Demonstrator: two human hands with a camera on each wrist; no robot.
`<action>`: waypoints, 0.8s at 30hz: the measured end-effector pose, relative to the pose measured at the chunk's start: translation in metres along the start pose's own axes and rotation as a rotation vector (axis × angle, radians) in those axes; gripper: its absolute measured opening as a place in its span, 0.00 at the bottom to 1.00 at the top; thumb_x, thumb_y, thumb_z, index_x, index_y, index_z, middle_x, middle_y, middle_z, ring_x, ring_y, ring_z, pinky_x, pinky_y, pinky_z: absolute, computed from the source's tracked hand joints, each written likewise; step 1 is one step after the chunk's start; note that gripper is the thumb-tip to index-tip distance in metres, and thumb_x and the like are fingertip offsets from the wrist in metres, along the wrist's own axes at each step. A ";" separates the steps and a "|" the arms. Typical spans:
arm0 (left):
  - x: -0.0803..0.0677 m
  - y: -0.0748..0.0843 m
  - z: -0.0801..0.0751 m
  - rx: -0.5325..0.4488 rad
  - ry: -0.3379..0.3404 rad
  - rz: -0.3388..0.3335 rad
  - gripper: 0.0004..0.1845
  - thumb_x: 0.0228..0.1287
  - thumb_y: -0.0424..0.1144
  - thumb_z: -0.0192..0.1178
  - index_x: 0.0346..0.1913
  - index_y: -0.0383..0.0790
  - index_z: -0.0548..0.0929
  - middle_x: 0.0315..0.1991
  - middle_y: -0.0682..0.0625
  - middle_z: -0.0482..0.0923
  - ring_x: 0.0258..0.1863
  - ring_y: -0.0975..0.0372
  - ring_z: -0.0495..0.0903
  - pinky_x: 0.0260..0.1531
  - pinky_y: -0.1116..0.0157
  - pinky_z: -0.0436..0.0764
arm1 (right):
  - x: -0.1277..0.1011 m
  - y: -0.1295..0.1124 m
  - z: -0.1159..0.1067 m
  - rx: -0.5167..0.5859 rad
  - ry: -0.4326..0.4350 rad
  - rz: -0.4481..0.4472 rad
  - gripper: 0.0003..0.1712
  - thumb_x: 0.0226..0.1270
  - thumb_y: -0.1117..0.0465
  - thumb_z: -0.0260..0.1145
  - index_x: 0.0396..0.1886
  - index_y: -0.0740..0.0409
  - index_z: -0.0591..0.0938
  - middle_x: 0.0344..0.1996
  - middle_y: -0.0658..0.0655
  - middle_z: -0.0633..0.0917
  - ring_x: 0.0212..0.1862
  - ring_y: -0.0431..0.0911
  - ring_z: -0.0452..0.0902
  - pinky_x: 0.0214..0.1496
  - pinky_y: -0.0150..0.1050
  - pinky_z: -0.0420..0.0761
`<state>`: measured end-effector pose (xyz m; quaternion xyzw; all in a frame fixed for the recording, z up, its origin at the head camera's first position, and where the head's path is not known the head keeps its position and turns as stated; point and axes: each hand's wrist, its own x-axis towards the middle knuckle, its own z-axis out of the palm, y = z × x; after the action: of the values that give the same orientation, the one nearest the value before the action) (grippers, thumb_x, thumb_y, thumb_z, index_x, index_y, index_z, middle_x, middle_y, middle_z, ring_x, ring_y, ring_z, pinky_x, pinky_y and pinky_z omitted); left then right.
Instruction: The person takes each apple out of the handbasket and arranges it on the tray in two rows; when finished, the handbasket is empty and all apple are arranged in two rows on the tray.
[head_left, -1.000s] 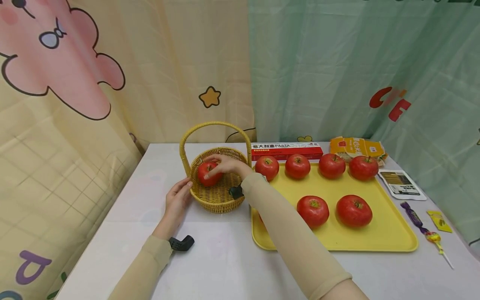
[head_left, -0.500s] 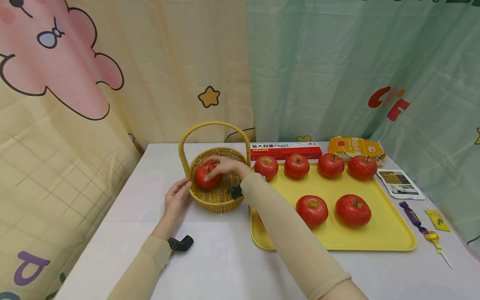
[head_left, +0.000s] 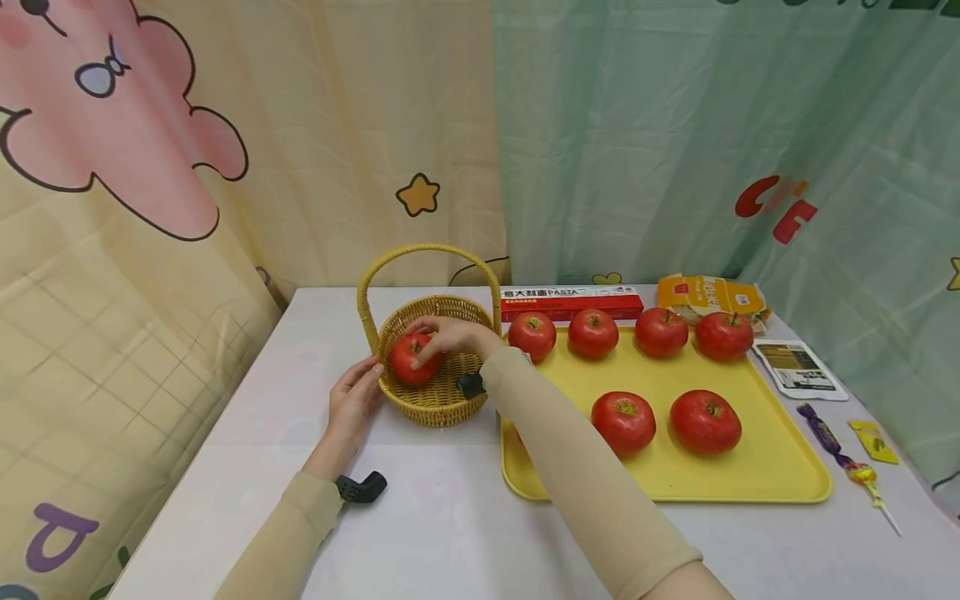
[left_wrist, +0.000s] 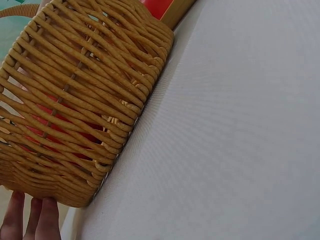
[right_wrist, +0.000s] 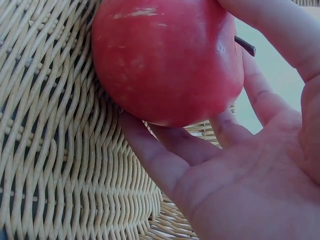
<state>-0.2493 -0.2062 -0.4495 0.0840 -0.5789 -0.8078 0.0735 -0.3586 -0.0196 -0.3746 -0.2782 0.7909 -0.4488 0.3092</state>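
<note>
Your right hand (head_left: 450, 333) grips one red apple (head_left: 411, 358) inside the yellow wicker basket (head_left: 435, 400) — left hand (head_left: 352, 404) flat, steadying its nine-o'clock wall. Six red apples remain on the yellow plastic tray (head_left: 765, 467).

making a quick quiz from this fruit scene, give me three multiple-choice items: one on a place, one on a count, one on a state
1. Where is the apple that the right hand holds?
A. on the yellow tray
B. inside the wicker basket
C. on the bare table

2. How many apples show on the yellow tray?
A. three
B. six
C. nine

3. What is the left hand doing?
A. resting against the outside of the basket
B. lifting the basket by its handle
C. gripping an apple

Key: 1 B, the right wrist view shows the apple against the basket's weave with fingers curled round it. 2 B, four in the far row and two nearer. 3 A, straight fingers lie at the basket's wall.
</note>
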 end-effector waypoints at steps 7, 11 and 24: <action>0.000 0.000 0.000 -0.006 0.004 0.001 0.24 0.64 0.39 0.61 0.60 0.33 0.72 0.54 0.52 0.72 0.49 0.64 0.75 0.48 0.70 0.76 | 0.001 0.001 0.002 0.020 -0.012 0.030 0.37 0.51 0.61 0.73 0.62 0.51 0.69 0.60 0.56 0.69 0.57 0.48 0.67 0.57 0.44 0.73; 0.000 0.000 0.000 -0.008 0.008 0.001 0.22 0.65 0.39 0.60 0.59 0.33 0.73 0.54 0.52 0.72 0.48 0.65 0.75 0.48 0.70 0.75 | 0.001 0.000 0.002 0.007 -0.010 0.051 0.39 0.49 0.59 0.75 0.62 0.49 0.69 0.61 0.55 0.68 0.57 0.48 0.67 0.56 0.45 0.73; 0.001 -0.001 0.000 -0.027 0.000 0.012 0.21 0.65 0.37 0.59 0.59 0.32 0.73 0.54 0.51 0.72 0.49 0.62 0.75 0.46 0.71 0.76 | 0.002 0.001 0.000 -0.105 -0.031 0.013 0.42 0.48 0.58 0.74 0.64 0.48 0.67 0.59 0.55 0.69 0.58 0.48 0.65 0.58 0.40 0.70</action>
<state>-0.2501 -0.2062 -0.4502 0.0795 -0.5682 -0.8151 0.0797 -0.3601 -0.0199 -0.3760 -0.2958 0.8104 -0.4000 0.3094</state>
